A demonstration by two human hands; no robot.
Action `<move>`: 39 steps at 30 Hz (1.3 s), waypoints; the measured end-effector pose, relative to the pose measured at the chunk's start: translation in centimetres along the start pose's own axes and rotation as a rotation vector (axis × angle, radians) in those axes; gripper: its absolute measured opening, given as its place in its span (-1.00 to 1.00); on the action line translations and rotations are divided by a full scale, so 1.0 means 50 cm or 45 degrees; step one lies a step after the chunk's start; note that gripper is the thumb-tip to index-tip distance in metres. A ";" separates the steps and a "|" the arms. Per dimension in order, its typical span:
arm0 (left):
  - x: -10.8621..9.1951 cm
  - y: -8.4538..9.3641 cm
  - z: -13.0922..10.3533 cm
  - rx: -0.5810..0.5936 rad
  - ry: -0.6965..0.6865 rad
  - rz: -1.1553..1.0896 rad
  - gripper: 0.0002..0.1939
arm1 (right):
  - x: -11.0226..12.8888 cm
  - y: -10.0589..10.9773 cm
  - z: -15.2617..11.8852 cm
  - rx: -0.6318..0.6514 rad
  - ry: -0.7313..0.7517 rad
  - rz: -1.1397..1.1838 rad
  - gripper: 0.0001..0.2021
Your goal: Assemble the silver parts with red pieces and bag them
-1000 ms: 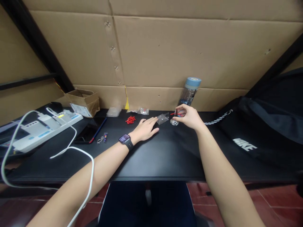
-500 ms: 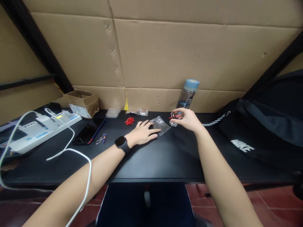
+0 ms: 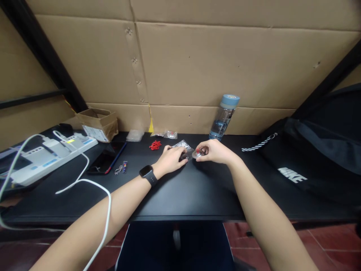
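One clear bag (image 3: 182,144) lies under the half-curled left hand (image 3: 171,159), whose grip I can't make out; the right hand (image 3: 216,151) pinches a clear round piece (image 3: 194,154).

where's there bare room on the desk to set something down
Biggest free patch of black desk: front middle, between left forearm and right forearm, bounded behind by left hand and right hand. A smaller one lies between right forearm and black bag. Crowded: the left side, with power strip, white cable, dark-screened device and key ring.
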State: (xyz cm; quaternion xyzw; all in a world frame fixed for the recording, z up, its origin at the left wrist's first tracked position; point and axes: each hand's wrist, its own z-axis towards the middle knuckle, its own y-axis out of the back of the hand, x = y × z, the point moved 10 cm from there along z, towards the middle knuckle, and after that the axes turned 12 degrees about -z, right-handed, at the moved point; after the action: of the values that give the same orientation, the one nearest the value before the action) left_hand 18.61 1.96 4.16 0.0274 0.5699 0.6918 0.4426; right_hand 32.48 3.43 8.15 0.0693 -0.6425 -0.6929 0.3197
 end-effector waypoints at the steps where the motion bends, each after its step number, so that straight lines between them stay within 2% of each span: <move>1: 0.003 0.000 0.000 -0.009 0.013 -0.007 -0.71 | 0.005 -0.006 0.003 0.004 0.005 -0.019 -0.72; 11: 0.005 0.000 -0.003 -0.041 0.021 -0.039 -0.68 | 0.017 -0.055 0.023 -0.026 -0.042 -0.145 -0.81; 18: 0.009 0.000 -0.002 -0.044 0.040 -0.022 -0.68 | 0.023 -0.068 0.032 -0.081 -0.031 -0.190 -0.77; 24: 0.018 -0.001 -0.002 -0.029 0.056 -0.027 -0.68 | 0.048 -0.062 0.028 -0.089 0.146 -0.180 -0.92; 27: 0.017 0.001 -0.003 -0.024 0.050 -0.041 -0.68 | 0.048 -0.064 0.021 -0.036 0.198 -0.145 -0.84; 30: 0.016 0.002 -0.002 -0.015 0.048 -0.055 -0.67 | 0.038 -0.070 0.025 -0.036 0.163 -0.113 -0.84; 34: 0.018 0.004 0.000 -0.016 0.061 -0.053 -0.65 | 0.038 -0.079 0.042 -0.130 0.104 -0.166 -0.88; 39: 0.026 0.010 0.001 -0.033 0.077 -0.056 -0.60 | 0.058 -0.083 0.047 -0.158 0.174 -0.193 -0.90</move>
State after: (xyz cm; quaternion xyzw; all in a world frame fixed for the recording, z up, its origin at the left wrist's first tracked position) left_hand 17.56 2.83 3.97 -0.0119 0.5743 0.6897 0.4408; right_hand 27.53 3.77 5.57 0.1450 -0.5681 -0.7471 0.3132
